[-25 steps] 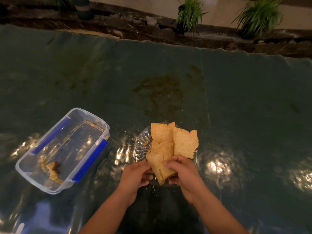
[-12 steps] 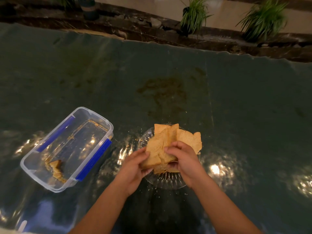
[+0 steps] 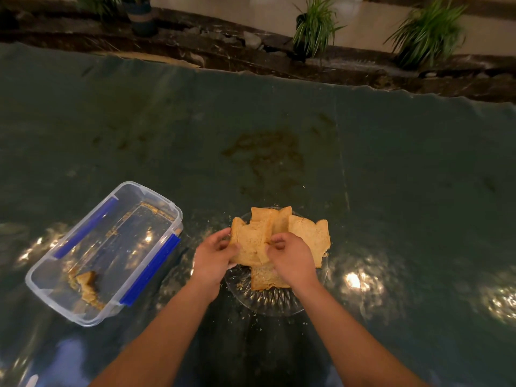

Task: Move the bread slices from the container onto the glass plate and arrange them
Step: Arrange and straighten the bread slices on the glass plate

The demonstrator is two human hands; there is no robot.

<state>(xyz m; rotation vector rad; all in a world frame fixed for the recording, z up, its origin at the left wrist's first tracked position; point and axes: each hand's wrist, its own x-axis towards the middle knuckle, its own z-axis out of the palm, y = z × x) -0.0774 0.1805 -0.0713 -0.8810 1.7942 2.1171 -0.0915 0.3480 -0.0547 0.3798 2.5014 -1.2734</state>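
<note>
Broadly, a dark green table cover (image 3: pixel 391 177) filled the view, w/ a stained patch (image 3: pixel 265 157) just far of centre and potted plants (image 3: pixel 315 26) beyond its far edge. At near left sat the clear container (image 3: pixel 69 263), lid off, blue clips on its sides, holding only a broken bread piece (image 3: pixel 86 283) and crumbs. Right of it, near centre, stood the glass plate (image 3: pixel 268 303), w/ bread slices (image 3: pixel 310 236) fanned over its far half, some overhanging the rim. Both hands worked one slice (image 3: pixel 251 241): left hand (image 3: pixel 215 258) pinched its left edge, fingers curled closed on it; right hand (image 3: pixel 291 261) pinched its near-right corner, thumb and fingertips shut on the bread. Risk, as I judged it: slices looked thin and floppy, so pulling from two sides could tear one, and the overhanging right slice could slide off the rim if nudged. Room: plenty of open cover far and right of plate; container sat close on the left, so left elbow had less clearance there.
</note>
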